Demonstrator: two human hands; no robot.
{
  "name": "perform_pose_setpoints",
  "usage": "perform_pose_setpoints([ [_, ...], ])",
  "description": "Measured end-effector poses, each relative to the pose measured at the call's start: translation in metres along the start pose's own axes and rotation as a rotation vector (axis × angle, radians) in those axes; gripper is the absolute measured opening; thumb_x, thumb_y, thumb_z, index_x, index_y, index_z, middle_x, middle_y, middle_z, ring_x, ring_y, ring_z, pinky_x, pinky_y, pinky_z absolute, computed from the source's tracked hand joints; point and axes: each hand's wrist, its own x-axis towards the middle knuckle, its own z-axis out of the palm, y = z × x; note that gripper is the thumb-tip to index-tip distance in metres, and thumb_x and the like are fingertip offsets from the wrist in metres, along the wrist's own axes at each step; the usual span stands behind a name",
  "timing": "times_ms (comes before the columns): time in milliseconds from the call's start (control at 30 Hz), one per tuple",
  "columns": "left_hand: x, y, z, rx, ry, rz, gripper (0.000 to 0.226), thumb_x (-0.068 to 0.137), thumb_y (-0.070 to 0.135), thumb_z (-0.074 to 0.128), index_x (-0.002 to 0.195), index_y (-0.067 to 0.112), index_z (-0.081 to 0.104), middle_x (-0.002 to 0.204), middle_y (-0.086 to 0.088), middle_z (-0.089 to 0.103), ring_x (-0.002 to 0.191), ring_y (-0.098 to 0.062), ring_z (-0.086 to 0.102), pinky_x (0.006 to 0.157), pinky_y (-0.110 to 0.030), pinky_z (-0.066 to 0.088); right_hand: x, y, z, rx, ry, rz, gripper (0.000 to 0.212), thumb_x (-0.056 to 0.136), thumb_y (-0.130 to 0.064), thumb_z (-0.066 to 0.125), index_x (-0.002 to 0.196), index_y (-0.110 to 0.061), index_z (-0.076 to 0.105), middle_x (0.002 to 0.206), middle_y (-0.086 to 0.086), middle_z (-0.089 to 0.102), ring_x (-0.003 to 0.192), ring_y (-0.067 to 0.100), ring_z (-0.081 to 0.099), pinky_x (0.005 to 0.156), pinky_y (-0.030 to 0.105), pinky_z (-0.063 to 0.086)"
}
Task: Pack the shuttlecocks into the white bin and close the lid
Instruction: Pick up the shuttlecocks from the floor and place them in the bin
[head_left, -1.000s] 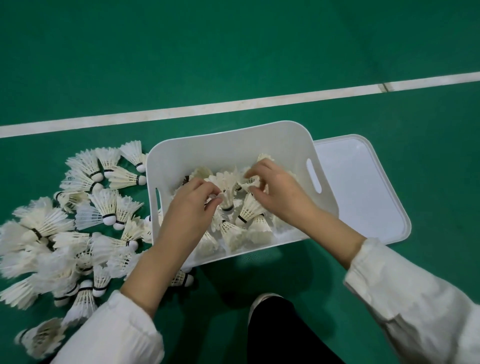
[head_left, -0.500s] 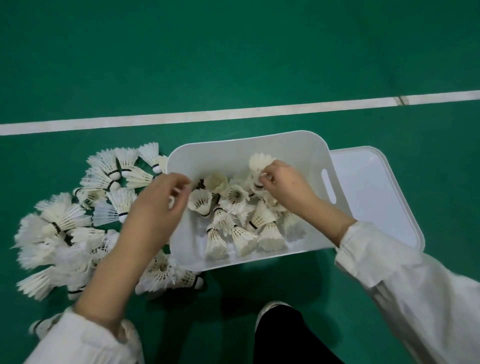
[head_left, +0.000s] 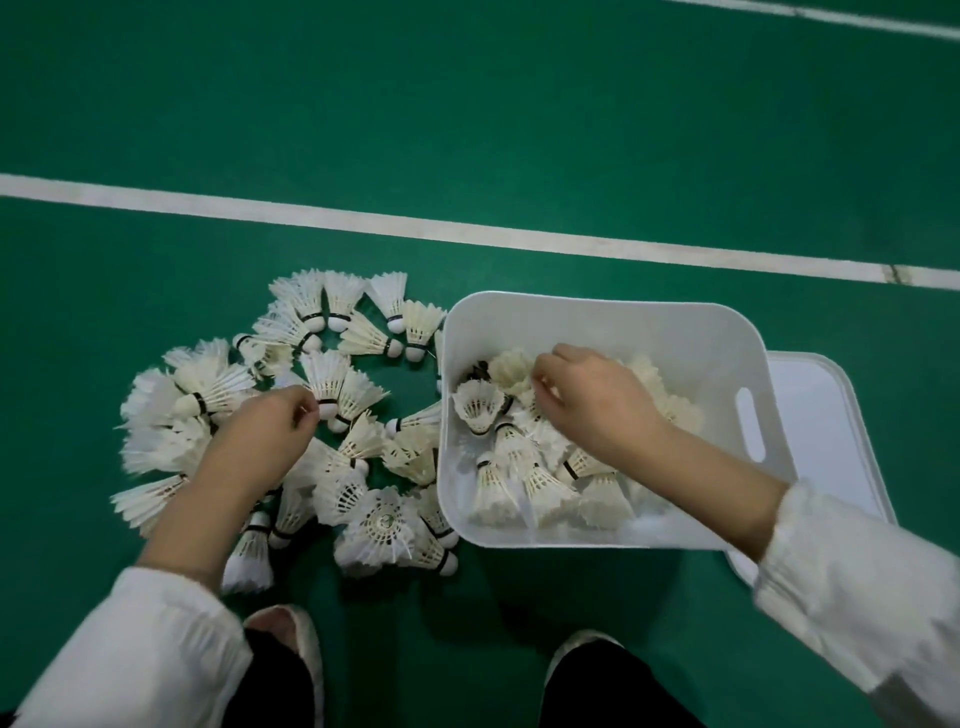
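The white bin (head_left: 597, 312) stands open on the green floor, holding several white feather shuttlecocks (head_left: 540, 483). Its white lid (head_left: 826, 415) lies flat on the floor against the bin's right side. A heap of loose shuttlecocks (head_left: 363, 525) lies on the floor left of the bin. My left hand (head_left: 260, 436) is low over that heap, its curled fingertips pinching the cork end of one shuttlecock (head_left: 327, 387). Inside the bin, my right hand (head_left: 597, 405) has curled fingers pinching the feathers of a shuttlecock (head_left: 511, 371) at the back left.
A white court line (head_left: 467, 234) crosses the floor behind the bin and the heap. My two shoes (head_left: 291, 644) (head_left: 587, 649) stand on the floor just in front of the bin. The rest in view is green floor.
My left hand has left the bin and moved left onto the floor heap. My right hand has stayed in the bin. The view has shifted, so the bin now appears further right.
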Motion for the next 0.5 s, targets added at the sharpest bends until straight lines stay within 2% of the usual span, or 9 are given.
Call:
perform_pose_setpoints([
  [133, 0.011, 0.0, 0.008, -0.06, 0.035, 0.035, 0.024, 0.09, 0.018, 0.053, 0.113, 0.014, 0.057, 0.108, -0.006, 0.06, 0.084, -0.02, 0.059, 0.069, -0.031, 0.047, 0.019, -0.068, -0.003, 0.135, 0.002, -0.258, 0.025, 0.095, -0.018, 0.041, 0.1, -0.004, 0.061, 0.096, 0.012, 0.06, 0.091, 0.028, 0.054, 0.077, 0.039, 0.047],
  [233, 0.03, 0.001, 0.01, -0.082, 0.05, 0.084, 0.035, 0.089, 0.016, 0.053, 0.124, 0.014, 0.048, 0.123, -0.007, 0.047, 0.091, -0.024, 0.059, 0.078, -0.037, 0.048, 0.045, -0.108, 0.017, 0.143, -0.064, -0.318, 0.021, 0.094, -0.015, 0.042, 0.098, -0.002, 0.059, 0.097, 0.015, 0.059, 0.093, 0.029, 0.053, 0.078, 0.04, 0.044],
  [300, 0.047, -0.002, 0.01, -0.079, 0.051, 0.081, 0.041, 0.089, 0.013, 0.052, 0.129, 0.014, 0.044, 0.129, -0.008, 0.042, 0.097, -0.028, 0.056, 0.081, -0.039, 0.046, 0.067, -0.126, 0.035, 0.163, -0.134, -0.256, 0.022, 0.092, -0.014, 0.043, 0.102, -0.002, 0.059, 0.103, 0.016, 0.059, 0.097, 0.032, 0.055, 0.081, 0.04, 0.045],
  [433, 0.079, -0.017, 0.012, -0.045, 0.025, 0.041, 0.053, 0.089, 0.011, 0.051, 0.139, 0.011, 0.033, 0.14, -0.01, 0.037, 0.118, -0.029, 0.047, 0.093, -0.04, 0.041, 0.105, -0.141, 0.062, 0.205, -0.289, 0.012, 0.024, 0.091, -0.005, 0.044, 0.109, 0.001, 0.057, 0.117, 0.019, 0.058, 0.107, 0.032, 0.056, 0.084, 0.034, 0.045],
  [500, 0.09, -0.026, 0.017, -0.034, -0.028, 0.007, 0.057, 0.09, 0.012, 0.05, 0.142, 0.011, 0.028, 0.143, -0.01, 0.035, 0.124, -0.028, 0.043, 0.099, -0.04, 0.038, 0.118, -0.138, 0.076, 0.181, -0.367, 0.108, 0.026, 0.091, -0.002, 0.042, 0.115, 0.003, 0.052, 0.124, 0.021, 0.054, 0.112, 0.033, 0.054, 0.089, 0.036, 0.045],
])
